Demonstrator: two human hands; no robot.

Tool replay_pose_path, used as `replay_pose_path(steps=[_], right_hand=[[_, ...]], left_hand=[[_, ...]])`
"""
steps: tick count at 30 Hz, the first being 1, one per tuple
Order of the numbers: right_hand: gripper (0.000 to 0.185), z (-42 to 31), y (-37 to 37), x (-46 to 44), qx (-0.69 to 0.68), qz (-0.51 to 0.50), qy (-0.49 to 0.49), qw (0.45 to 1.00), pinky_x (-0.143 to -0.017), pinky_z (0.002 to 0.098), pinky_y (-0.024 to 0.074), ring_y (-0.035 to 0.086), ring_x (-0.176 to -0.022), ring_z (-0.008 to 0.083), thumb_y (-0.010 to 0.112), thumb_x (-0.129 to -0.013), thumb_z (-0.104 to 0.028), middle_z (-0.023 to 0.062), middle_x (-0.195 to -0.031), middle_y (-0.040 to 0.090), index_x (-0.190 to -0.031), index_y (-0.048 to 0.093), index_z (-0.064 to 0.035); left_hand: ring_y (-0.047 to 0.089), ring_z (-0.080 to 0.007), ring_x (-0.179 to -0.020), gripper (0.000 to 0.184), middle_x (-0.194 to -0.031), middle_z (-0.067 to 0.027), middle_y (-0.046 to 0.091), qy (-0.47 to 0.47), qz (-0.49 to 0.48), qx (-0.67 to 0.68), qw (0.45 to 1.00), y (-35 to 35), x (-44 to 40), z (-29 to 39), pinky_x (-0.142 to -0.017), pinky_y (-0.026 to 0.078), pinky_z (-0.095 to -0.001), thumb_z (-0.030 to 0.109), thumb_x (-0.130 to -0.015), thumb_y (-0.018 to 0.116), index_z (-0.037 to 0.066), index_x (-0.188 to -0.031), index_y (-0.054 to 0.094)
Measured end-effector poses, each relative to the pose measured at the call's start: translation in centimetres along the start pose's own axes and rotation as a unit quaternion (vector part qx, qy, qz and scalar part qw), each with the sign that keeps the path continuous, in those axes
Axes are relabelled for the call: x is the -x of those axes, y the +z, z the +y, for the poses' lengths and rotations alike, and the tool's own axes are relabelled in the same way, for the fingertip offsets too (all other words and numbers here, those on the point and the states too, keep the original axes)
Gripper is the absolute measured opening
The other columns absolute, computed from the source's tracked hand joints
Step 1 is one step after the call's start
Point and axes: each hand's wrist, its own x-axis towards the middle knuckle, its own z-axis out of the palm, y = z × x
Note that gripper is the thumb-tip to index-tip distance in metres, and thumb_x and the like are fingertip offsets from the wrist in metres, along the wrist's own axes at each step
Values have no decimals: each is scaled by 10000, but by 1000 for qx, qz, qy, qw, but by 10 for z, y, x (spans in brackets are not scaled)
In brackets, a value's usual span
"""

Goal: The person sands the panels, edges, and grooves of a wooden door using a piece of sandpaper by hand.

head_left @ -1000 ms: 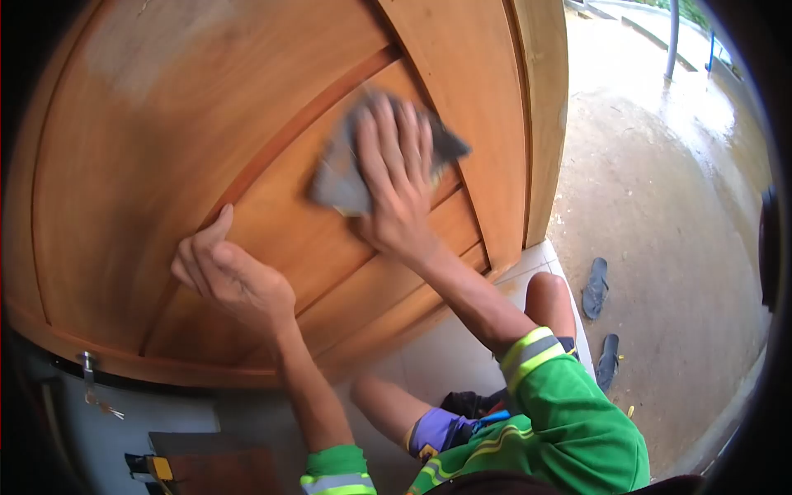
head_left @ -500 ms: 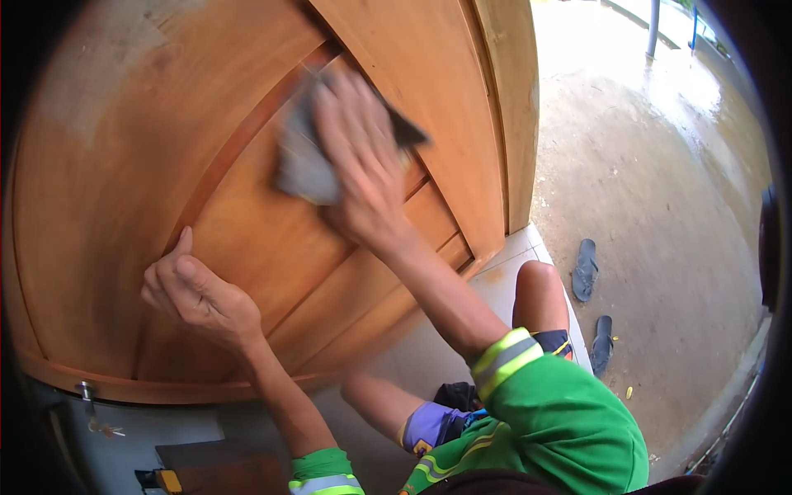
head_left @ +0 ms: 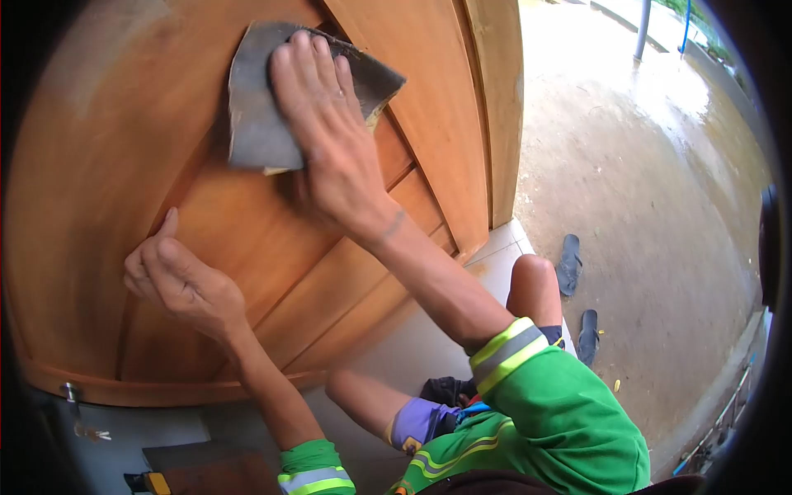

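Observation:
A wooden door [head_left: 272, 223] with raised panels fills the left and middle of the view. My right hand [head_left: 326, 124] lies flat, fingers stretched, on a dark grey sheet [head_left: 260, 95] that looks like sandpaper, pressing it against the upper part of the door. The sheet's edges stick out on both sides of the hand, and a yellowish underside shows at its lower edge. Lower left, my left hand [head_left: 186, 285] is by the door panel with its fingers curled and nothing visible in them; its thumb and fingertips stand apart.
Keys [head_left: 91, 432] hang from the lock on the door's lower left edge. A yellow and black object [head_left: 157, 483] is at the bottom left. Two dark flip-flops [head_left: 569, 266] rest on the ground outside, right of the tiled floor [head_left: 421, 346]. A pole [head_left: 643, 29] stands farther back.
The right hand and the grey sheet have moved up and left across the door. In the view, the door and the left hand have shifted left.

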Motion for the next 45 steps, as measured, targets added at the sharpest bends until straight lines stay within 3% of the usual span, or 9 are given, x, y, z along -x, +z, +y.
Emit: replay_pose_path(steps=[4,7,13,17,20,26,30,35,45], right_hand=[[724,54,-2,184,65,-47,159,984,-1237,466,240,272,-1524,404,549,-873,85,250,-1617,330,-1563,342,16],[808,41,-58,323,-20,-103,604,790,-1248,399,210,284,-1530,321,308,-806,213,221,-1628,328,-1588,268,13],[578,-12,-60,114,56,-11,179,982,-1240,445,213,291,-1516,392,381,-963,122,268,-1604,344,-1538,349,74],[796,-19,43,102,46,8,109,993,-1245,558,169,207,-1538,434,473,-780,104,251,-1641,259,-1560,342,5],[678,-56,59,237,-27,-276,-2,961,-1237,490,248,277,-1532,346,509,-870,-6,189,-1625,335,-1539,397,-24],[676,-27,-80,305,-67,-269,286,917,-1196,485,348,460,-1408,410,429,-801,194,263,-1448,535,-1445,517,11],[762,8,-141,293,49,-243,364,898,-1206,426,326,447,-1429,382,329,-765,227,257,-1467,531,-1484,468,15],[764,14,-150,298,63,-264,400,876,-1203,416,329,435,-1444,357,344,-801,223,235,-1496,514,-1524,417,-13],[513,17,-161,271,91,-233,428,868,-1200,415,324,438,-1439,358,378,-1001,66,250,-1524,472,-1514,392,58]], left_hand=[[539,-248,-877,354,-817,-43,634,-30,-4,-20,999,0,2,0,-846,412,-416,234,-1070,494,32,-921,744],[541,-246,-856,336,-812,-38,624,-15,19,-42,999,6,3,-2,-826,410,-408,223,-1061,512,39,-911,750],[547,-242,-823,322,-804,-35,632,-4,30,-36,999,11,4,-7,-798,399,-398,221,-1052,525,45,-899,747],[559,-243,-849,311,-855,-37,683,0,28,9,1000,8,5,-9,-837,401,-401,224,-1056,516,42,-937,738],[560,-243,-858,338,-901,-37,699,10,19,17,1000,3,1,-10,-856,404,-407,240,-1065,484,39,-958,734],[551,-278,-930,353,-1146,-114,649,40,67,-56,995,10,9,2,-872,410,-456,356,-1024,551,55,-1164,673],[376,-343,-1446,620,-1589,-130,404,100,-200,-43,974,41,39,64,-1133,335,-552,379,-973,598,122,-1521,465],[223,-264,-1556,729,-1692,-64,238,312,-262,-141,902,90,85,83,-1254,171,-523,433,-990,502,173,-1629,266],[182,-428,-1543,739,-1674,-160,241,94,-135,-148,975,4,68,-61,-1195,176,-671,514,-976,538,144,-1589,355]])
